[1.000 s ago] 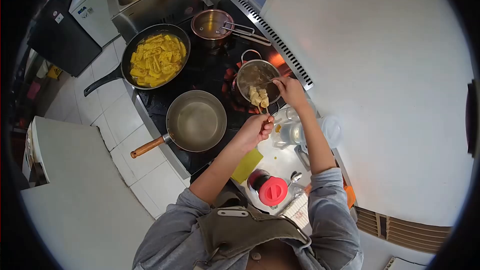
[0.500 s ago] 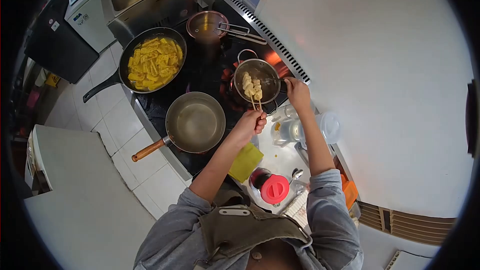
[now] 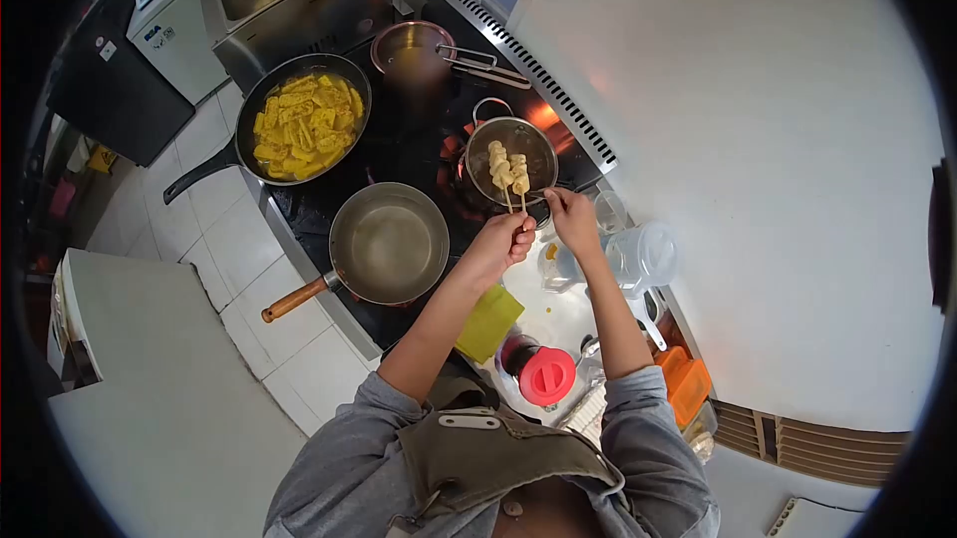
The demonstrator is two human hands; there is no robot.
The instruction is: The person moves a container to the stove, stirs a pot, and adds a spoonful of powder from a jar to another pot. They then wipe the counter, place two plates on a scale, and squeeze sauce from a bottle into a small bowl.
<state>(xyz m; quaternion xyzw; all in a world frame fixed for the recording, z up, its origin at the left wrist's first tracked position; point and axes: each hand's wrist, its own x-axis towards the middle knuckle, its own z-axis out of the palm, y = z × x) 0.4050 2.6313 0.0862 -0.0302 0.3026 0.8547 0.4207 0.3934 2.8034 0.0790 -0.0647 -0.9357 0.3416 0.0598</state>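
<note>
My left hand point(image 3: 503, 247) is closed around the ends of two wooden skewers point(image 3: 515, 203). Pale, folded pieces of food point(image 3: 509, 169) are threaded on them, held over a small two-handled pot point(image 3: 546, 139) on the stove. In the pot is a clear brownish liquid. My right hand point(image 3: 573, 222) pinches a thin dark utensil point(image 3: 538, 193) at the pot's near rim, close to the skewers. Its working end is too small to make out.
Left of the pot are a wooden-handled saucepan point(image 3: 389, 244) and a black frying pan point(image 3: 249, 154) with yellow pieces in liquid. A lidded pan point(image 3: 414, 47) stands behind. Nearer me are a green cloth point(image 3: 490, 324), a red-lidded jar point(image 3: 547, 375) and a clear pitcher point(image 3: 653, 254).
My right hand has moved left and toward me, bringing the utensil from the pot's right side to its near rim. The skewers have shifted slightly right.
</note>
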